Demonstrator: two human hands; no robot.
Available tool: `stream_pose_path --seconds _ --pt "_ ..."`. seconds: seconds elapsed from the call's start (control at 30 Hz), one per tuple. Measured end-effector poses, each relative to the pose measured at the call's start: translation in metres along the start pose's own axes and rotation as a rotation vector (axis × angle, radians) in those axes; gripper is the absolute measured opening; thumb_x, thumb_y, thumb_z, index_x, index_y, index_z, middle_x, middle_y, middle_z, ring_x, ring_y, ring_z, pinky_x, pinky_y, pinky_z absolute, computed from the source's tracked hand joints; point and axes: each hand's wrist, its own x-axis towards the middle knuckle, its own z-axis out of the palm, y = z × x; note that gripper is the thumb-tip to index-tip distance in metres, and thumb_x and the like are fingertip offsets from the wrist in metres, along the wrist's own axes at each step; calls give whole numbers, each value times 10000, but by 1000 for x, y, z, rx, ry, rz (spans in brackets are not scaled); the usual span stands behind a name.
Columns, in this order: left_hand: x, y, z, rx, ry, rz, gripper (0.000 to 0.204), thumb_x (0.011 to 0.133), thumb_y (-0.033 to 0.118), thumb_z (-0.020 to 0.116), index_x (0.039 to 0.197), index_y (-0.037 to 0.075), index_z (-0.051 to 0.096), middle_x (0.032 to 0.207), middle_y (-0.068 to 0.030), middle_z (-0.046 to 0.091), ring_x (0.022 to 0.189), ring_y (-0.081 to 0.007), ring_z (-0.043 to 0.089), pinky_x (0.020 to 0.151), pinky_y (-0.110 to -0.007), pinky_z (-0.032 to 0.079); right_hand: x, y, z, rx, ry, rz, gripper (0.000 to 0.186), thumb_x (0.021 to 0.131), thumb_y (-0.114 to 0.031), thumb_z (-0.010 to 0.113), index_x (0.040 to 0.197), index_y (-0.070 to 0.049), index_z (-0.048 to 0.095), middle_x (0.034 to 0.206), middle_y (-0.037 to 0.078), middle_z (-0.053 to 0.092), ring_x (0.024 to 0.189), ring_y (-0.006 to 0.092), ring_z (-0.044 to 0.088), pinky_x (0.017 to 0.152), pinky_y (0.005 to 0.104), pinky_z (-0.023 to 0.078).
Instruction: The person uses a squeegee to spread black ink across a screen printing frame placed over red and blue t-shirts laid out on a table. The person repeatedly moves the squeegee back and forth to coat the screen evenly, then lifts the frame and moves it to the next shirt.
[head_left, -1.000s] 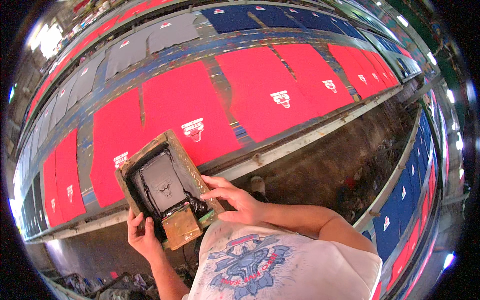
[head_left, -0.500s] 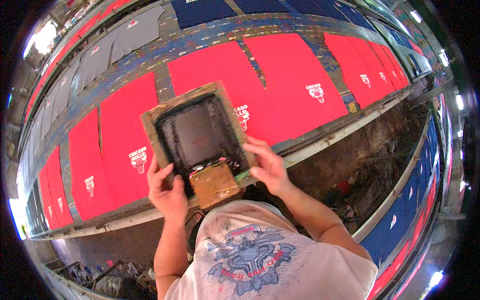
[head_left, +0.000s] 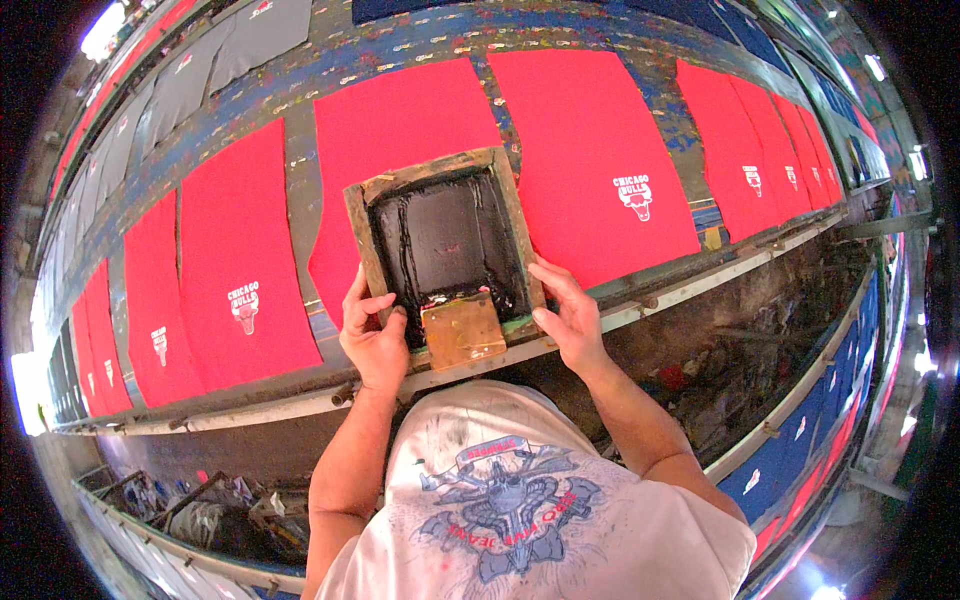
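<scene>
left hand (head_left: 376, 338) + right hand (head_left: 574, 326) | gripping rectangular wooden frame (head_left: 432, 171) (glossy black inside)

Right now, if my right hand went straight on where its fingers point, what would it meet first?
Your right hand would meet the wooden frame first, since it grips that frame's right side. Past that, the line seems to run toward a red fabric panel, though depth is unclear.

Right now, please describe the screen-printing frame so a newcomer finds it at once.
Find the table carrying red fabric panels. At its near edge, the left hand and right hand hold the screen-printing frame. Unlike the flat panels, it has wooden sides around a dark interior.
</scene>
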Motion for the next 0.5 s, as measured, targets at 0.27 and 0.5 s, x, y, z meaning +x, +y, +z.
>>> stream_pose_path --seconds 0.27,0.5 --pt "2 -6 4 -49 8 -48 248 842 -177 712 993 19 733 1662 -256 594 1563 -347 557 1278 -457 432 5 6 -4 32 -11 5 608 993 -106 741 1574 20 616 1657 243 560 1596 347 476 1352 472 306" --pt "4 -10 4 -57 8 -61 261 820 -178 727 997 13 743 1640 -234 628 1520 -331 599 1265 -439 446 3 10 -4 17 -21 15 608 1000 -113 748 1583 4 615 1675 239 547 1602 335 468 1356 471 293"
